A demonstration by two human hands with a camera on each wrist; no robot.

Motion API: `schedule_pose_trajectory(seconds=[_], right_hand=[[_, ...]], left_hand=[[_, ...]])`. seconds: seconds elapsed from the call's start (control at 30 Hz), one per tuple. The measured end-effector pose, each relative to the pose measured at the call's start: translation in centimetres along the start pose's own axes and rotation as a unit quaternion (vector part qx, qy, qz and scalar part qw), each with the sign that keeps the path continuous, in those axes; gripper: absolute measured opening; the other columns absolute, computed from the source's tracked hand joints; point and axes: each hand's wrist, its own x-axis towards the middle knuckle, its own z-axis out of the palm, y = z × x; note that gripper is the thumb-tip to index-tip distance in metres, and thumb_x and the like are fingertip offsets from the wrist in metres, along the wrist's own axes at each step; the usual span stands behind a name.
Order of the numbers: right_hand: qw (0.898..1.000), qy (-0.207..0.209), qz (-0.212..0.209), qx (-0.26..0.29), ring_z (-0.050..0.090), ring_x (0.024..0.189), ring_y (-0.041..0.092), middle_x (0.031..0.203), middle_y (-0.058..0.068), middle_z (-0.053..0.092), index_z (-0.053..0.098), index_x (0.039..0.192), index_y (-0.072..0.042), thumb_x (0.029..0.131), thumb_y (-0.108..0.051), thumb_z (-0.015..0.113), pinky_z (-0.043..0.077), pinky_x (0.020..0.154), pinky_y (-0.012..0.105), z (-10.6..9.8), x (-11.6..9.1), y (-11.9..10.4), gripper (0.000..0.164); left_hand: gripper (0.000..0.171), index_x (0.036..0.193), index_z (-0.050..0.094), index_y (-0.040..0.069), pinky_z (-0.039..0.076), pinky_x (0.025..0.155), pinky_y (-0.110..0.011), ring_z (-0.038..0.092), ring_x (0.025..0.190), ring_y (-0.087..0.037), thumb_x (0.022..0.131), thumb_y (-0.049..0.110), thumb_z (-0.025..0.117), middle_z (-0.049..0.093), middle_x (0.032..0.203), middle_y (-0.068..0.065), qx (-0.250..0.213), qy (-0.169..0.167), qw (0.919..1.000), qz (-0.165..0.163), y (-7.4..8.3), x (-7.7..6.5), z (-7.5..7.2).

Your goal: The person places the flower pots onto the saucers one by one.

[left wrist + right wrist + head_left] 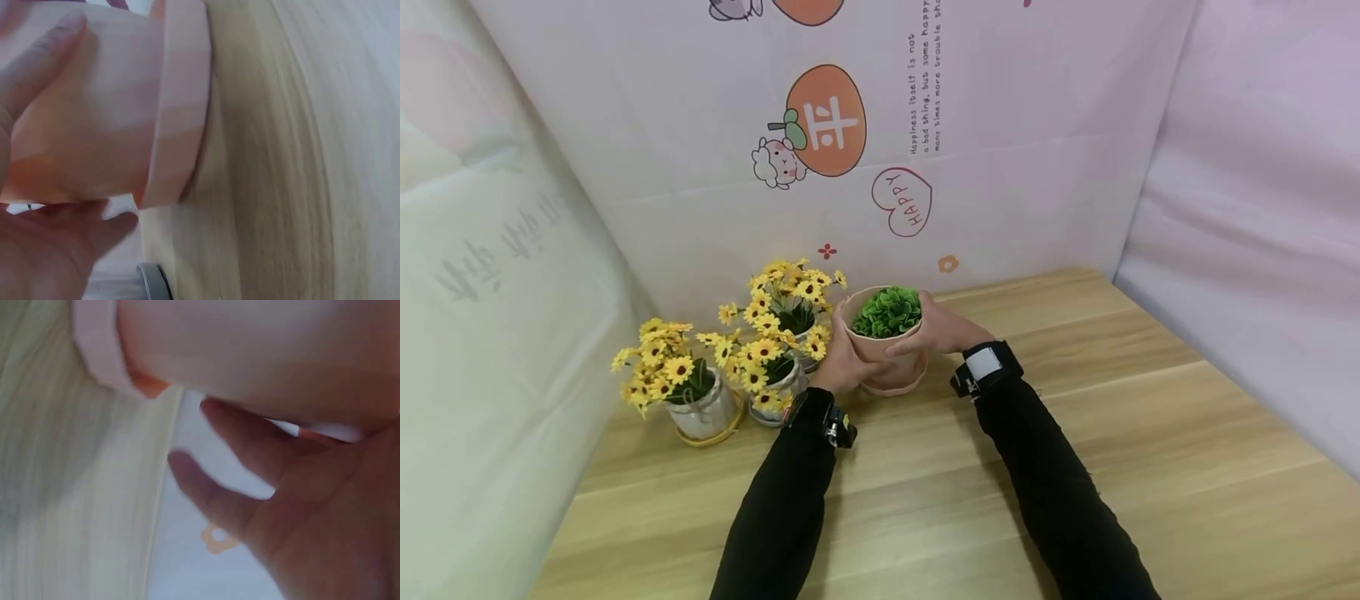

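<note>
A pink flowerpot (904,367) with a leafy green plant (889,312) in it stands upright on a matching saucer (893,390) near the back wall. My left hand (844,363) grips its left side, the thumb lying across the front. From the right, my right hand (946,327) holds it near the rim, thumb also at the front. Close up in the left wrist view, the thumb presses the pot wall (106,106) above the saucer (181,106). In the right wrist view two fingers are spread off the pot's side (262,356).
Left of the pot are three whitish pots of yellow flowers: one by the back wall (792,296), one in front of it (788,382), one at the far left (702,412) on a yellow saucer. White printed cloth (1015,167) rises behind the wooden table (925,500).
</note>
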Motion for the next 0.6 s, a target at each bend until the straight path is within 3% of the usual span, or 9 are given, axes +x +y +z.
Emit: schedule_pose_trajectory(seconds=[0.13,0.23,0.33,0.43,0.5,0.6], right_hand=[[0.998,0.013,0.01,-0.054,0.025,0.161,0.039,0.174,0.024,0.013,-0.006,0.168,-0.011,0.078,-0.049,0.094,0.027,0.131,0.055,0.1,-0.5,-0.6,0.14],[0.992,0.035,0.02,-0.117,0.005,0.165,0.04,0.178,0.021,-0.008,-0.021,0.167,-0.015,0.084,-0.059,0.085,0.017,0.132,0.064,0.2,-1.3,-1.8,0.142],[0.98,0.065,0.043,-0.182,-0.001,0.164,0.046,0.177,0.024,-0.01,-0.021,0.168,-0.018,0.09,-0.067,0.074,0.015,0.126,0.077,0.6,-2.9,-3.4,0.132],[0.964,0.087,0.06,-0.243,-0.002,0.162,0.053,0.176,0.027,-0.007,-0.013,0.17,-0.019,0.094,-0.07,0.066,0.013,0.119,0.085,1.3,-4.9,-5.5,0.121],[0.953,0.092,0.057,-0.282,-0.003,0.16,0.057,0.176,0.028,-0.005,-0.007,0.171,-0.018,0.096,-0.068,0.064,0.012,0.118,0.087,1.8,-6.4,-6.8,0.115],[0.942,0.076,0.054,-0.323,-0.007,0.159,0.059,0.176,0.027,-0.003,0.0,0.172,-0.018,0.097,-0.067,0.062,0.008,0.118,0.088,2.6,-9.0,-8.8,0.109]], left_hand=[[0.131,0.168,-0.016,0.029,0.034,0.129,-0.05,0.03,0.16,-0.037,0.089,0.012,0.087,0.013,0.177,-0.015,0.018,0.002,0.9998,-0.007,0.4,-0.4,-0.1],[0.128,0.166,-0.026,0.025,0.032,0.13,-0.051,0.026,0.162,-0.039,0.095,0.02,0.081,0.008,0.178,-0.018,0.054,-0.01,0.998,-0.03,1.5,-1.2,-0.3],[0.129,0.161,-0.036,0.026,0.034,0.128,-0.055,0.029,0.16,-0.041,0.099,0.03,0.077,0.01,0.177,-0.024,0.086,-0.039,0.9937,-0.061,2.9,-2.9,-0.5],[0.126,0.16,-0.036,0.027,0.038,0.125,-0.059,0.038,0.155,-0.045,0.1,0.038,0.074,0.015,0.175,-0.026,0.121,-0.094,0.9858,-0.07,4.6,-5.2,-0.9],[0.117,0.165,-0.026,0.022,0.04,0.123,-0.059,0.042,0.152,-0.045,0.103,0.04,0.07,0.02,0.174,-0.025,0.157,-0.135,0.9766,-0.06,6.2,-6.9,-1.4],[0.087,0.171,0.004,0.013,0.033,0.127,-0.061,0.038,0.155,-0.042,0.109,0.038,0.059,0.024,0.174,-0.02,0.23,-0.169,0.9579,-0.032,9.3,-9.6,-2.5]])
